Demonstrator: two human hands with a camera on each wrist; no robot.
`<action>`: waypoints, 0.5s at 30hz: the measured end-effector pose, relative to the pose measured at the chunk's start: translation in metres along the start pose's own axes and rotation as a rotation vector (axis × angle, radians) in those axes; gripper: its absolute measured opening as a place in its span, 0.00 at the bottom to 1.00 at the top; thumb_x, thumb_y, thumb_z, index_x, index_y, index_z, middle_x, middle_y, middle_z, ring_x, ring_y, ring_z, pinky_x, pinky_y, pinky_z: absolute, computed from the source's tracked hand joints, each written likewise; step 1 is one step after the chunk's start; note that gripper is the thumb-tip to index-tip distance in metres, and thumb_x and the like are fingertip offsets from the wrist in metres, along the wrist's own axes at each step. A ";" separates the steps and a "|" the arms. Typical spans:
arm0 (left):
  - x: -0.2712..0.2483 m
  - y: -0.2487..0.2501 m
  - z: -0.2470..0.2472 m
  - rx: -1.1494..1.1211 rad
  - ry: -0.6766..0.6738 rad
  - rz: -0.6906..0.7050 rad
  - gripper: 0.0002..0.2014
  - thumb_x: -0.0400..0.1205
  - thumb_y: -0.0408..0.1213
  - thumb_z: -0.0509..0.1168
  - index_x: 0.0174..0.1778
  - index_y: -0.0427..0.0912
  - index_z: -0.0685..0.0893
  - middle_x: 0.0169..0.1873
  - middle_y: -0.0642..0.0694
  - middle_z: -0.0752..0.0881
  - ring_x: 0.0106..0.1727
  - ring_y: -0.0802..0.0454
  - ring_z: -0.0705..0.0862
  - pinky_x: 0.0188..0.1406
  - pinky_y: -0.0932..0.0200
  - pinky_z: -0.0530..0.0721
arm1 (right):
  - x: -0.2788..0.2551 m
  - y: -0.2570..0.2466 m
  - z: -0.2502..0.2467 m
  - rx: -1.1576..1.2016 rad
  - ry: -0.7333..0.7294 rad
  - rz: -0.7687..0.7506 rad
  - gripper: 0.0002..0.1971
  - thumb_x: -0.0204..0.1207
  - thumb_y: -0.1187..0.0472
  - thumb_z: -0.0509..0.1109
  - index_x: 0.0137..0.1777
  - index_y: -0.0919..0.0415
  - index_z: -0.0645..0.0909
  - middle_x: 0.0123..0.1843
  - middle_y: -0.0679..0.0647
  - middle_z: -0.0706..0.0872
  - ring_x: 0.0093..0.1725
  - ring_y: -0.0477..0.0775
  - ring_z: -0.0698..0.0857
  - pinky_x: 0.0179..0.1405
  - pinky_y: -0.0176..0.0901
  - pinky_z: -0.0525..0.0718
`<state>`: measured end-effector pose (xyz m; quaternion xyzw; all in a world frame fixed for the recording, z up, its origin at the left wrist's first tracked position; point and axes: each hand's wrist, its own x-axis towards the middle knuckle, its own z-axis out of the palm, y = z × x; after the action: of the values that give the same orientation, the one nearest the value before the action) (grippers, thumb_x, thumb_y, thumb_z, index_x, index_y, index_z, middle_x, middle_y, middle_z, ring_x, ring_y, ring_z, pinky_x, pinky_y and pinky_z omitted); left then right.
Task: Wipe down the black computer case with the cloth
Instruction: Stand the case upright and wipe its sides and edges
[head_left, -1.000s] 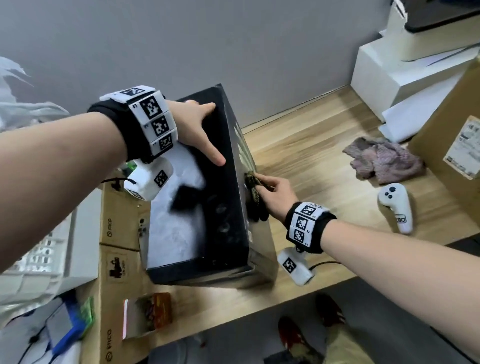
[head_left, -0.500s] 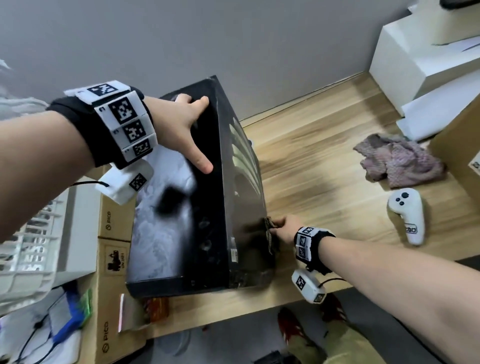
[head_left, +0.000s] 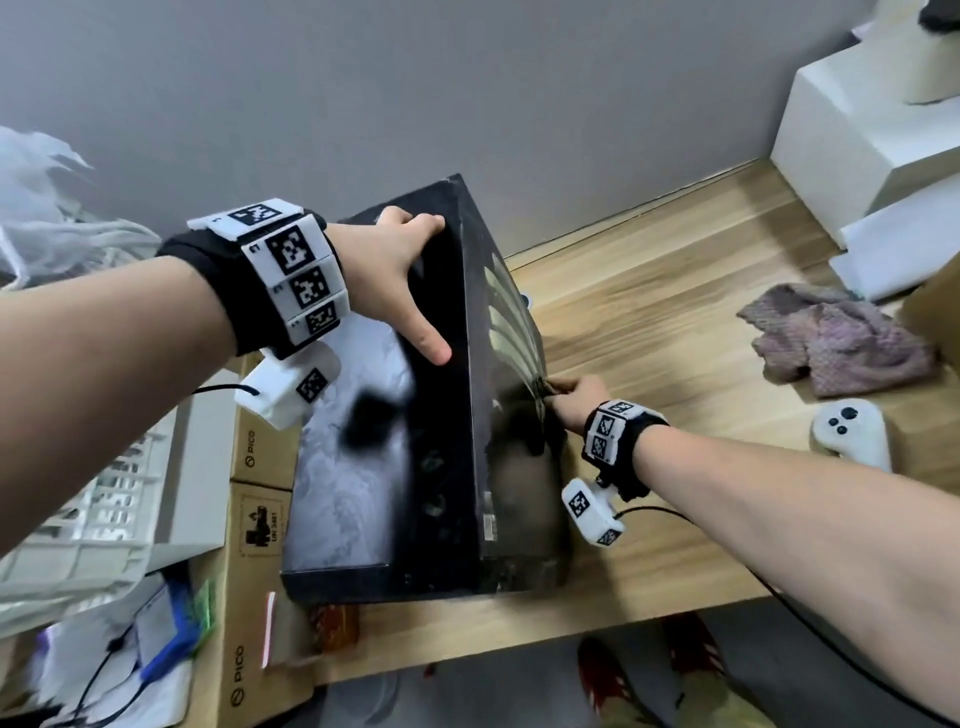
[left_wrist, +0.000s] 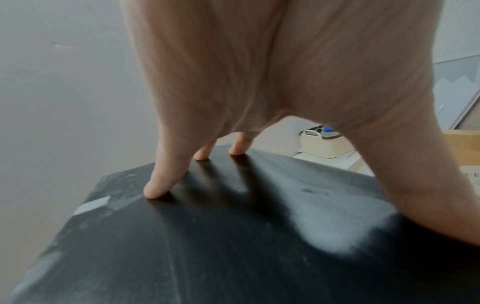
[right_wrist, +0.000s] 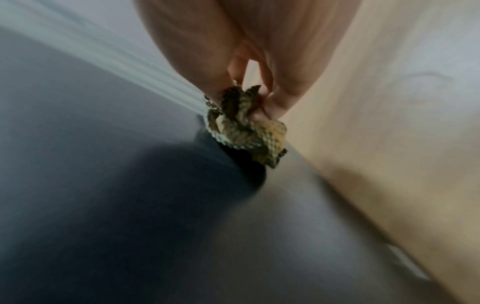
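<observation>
The black computer case (head_left: 441, 467) stands upright on the wooden desk (head_left: 649, 332), its glossy top (left_wrist: 233, 236) reflecting light. My left hand (head_left: 400, 275) rests spread on the top near the far edge, fingertips (left_wrist: 155, 191) pressing down, thumb out to the right. My right hand (head_left: 576, 400) grips a small bunched olive-tan cloth (right_wrist: 246, 127) and holds it against the case's right side panel (right_wrist: 103, 185), low and near the desk. In the head view only a sliver of the cloth (head_left: 543, 387) shows at the fingers.
A crumpled purple-grey rag (head_left: 836, 338) and a white controller (head_left: 852, 434) lie on the desk to the right. White boxes (head_left: 872, 145) sit at the back right. Cardboard boxes (head_left: 254, 519) and a white crate (head_left: 98, 514) crowd the case's left. A grey wall (head_left: 467, 93) stands behind.
My right hand slid the cloth down the right side panel, then back along it towards the far end. The left hand stayed on the top. The head view shifted.
</observation>
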<state>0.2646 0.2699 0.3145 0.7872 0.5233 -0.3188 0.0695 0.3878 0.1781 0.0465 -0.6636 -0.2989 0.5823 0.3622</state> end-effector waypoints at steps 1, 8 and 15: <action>0.000 0.001 0.000 -0.004 0.001 0.000 0.83 0.29 0.80 0.70 0.84 0.61 0.45 0.82 0.56 0.53 0.78 0.45 0.71 0.76 0.42 0.72 | -0.003 -0.012 -0.001 0.044 0.017 -0.038 0.14 0.74 0.74 0.68 0.58 0.67 0.87 0.44 0.57 0.87 0.31 0.46 0.81 0.19 0.22 0.76; -0.001 0.003 -0.001 -0.009 0.005 0.003 0.82 0.31 0.78 0.73 0.84 0.58 0.45 0.80 0.50 0.57 0.77 0.42 0.72 0.75 0.42 0.74 | -0.083 -0.048 -0.015 0.232 -0.152 -0.369 0.17 0.74 0.73 0.72 0.62 0.60 0.86 0.48 0.48 0.90 0.44 0.40 0.87 0.51 0.30 0.83; 0.001 0.002 -0.003 -0.007 -0.005 -0.007 0.80 0.33 0.76 0.74 0.84 0.58 0.46 0.79 0.49 0.58 0.75 0.42 0.73 0.73 0.41 0.75 | -0.124 -0.032 -0.012 0.036 -0.139 -0.841 0.20 0.72 0.72 0.70 0.63 0.56 0.86 0.43 0.45 0.78 0.45 0.40 0.80 0.52 0.29 0.77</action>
<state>0.2681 0.2709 0.3159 0.7844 0.5269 -0.3191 0.0724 0.3830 0.0929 0.1433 -0.4368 -0.5569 0.4323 0.5587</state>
